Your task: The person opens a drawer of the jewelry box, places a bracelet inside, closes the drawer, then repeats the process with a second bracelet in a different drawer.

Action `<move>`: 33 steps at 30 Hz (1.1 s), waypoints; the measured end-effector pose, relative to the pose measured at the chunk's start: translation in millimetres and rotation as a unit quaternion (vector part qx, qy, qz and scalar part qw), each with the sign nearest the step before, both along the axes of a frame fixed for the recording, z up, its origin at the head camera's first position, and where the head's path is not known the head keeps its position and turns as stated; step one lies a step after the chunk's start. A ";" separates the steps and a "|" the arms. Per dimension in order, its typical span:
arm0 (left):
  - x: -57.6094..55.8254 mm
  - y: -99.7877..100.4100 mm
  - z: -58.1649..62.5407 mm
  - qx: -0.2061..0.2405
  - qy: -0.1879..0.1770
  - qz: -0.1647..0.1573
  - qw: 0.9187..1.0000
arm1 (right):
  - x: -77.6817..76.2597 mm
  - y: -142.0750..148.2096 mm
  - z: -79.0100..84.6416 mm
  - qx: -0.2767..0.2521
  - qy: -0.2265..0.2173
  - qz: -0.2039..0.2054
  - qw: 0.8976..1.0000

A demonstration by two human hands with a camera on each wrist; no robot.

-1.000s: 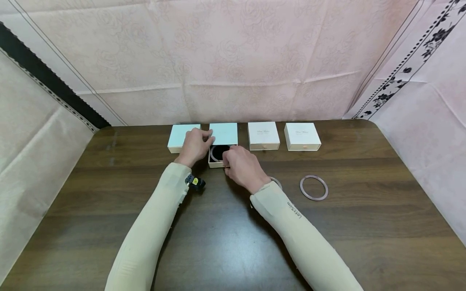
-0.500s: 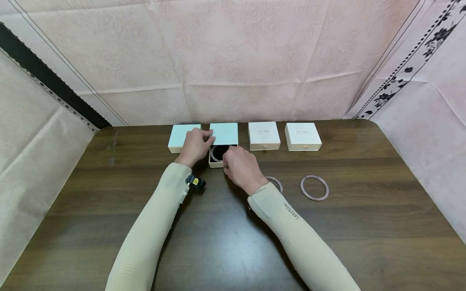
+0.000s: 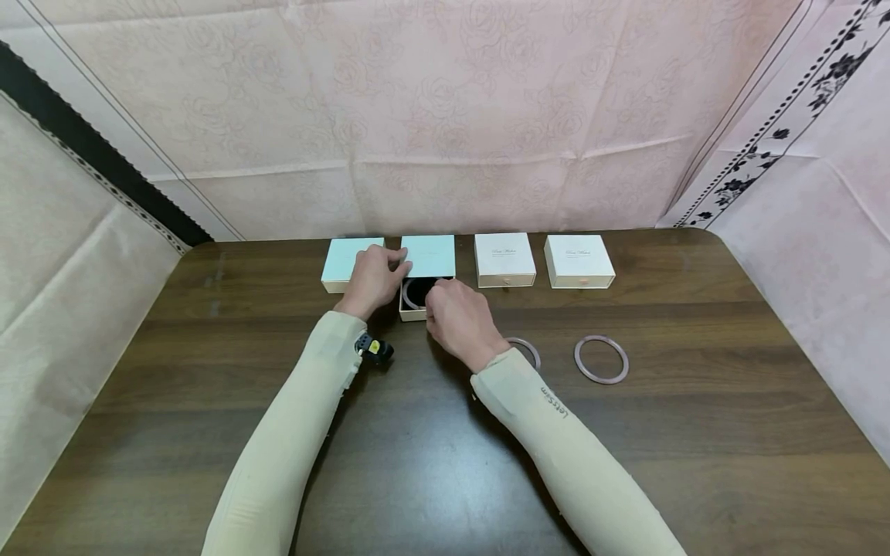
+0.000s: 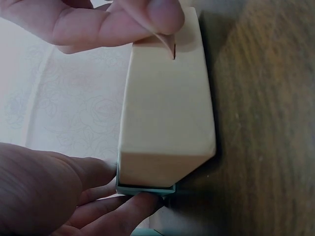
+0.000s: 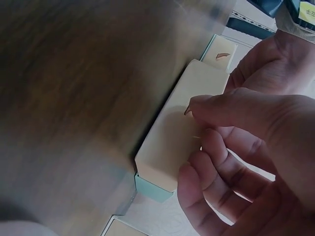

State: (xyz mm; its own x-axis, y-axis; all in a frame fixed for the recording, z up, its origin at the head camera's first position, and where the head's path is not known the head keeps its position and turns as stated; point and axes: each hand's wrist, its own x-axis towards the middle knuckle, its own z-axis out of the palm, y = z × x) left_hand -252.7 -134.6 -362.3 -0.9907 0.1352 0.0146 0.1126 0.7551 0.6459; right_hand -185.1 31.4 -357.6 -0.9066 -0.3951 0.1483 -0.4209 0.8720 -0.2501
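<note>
A turquoise-lidded jewelry drawer box [image 3: 429,256] stands at the table's back, its cream drawer [image 3: 413,315] pulled partly out toward me. In the drawer, a pale bangle [image 3: 406,296] lies on dark lining, partly covered by my right hand [image 3: 462,320]. That hand's thumb and finger pinch the small tan pull tab [image 4: 167,44] on the drawer front. My left hand [image 3: 371,282] holds the turquoise sleeve at its left side, with the thumb above and fingers along the side in the left wrist view. Two loose pale-purple bangles lie to the right, one [image 3: 530,349] partly hidden by my right forearm, the other [image 3: 601,360] fully visible.
Another turquoise box [image 3: 339,264] stands left, partly behind my left hand. Two white boxes, one nearer [image 3: 504,259] and one farther right [image 3: 579,261], complete the row. A patterned cloth [image 3: 445,116] hangs behind the brown wooden table [image 3: 695,432].
My right forearm has shifted slightly left, uncovering more of the nearer loose bangle. The drawer's position looks unchanged, and my left hand keeps its hold on the sleeve.
</note>
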 end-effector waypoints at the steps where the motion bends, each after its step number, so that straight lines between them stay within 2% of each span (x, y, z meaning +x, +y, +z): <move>1: 0.0 0.1 0.1 0.000 0.000 0.000 1.000 | -0.3 -0.2 0.1 -0.001 -0.002 -0.002 1.000; 10: 0.3 -0.8 0.0 0.003 0.004 -0.004 1.000 | -3.5 -2.2 2.6 -0.013 -0.032 -0.016 0.999; 33: 0.8 0.3 -0.3 0.004 -0.001 -0.002 1.000 | -8.9 -3.9 2.7 -0.017 -0.051 -0.024 0.998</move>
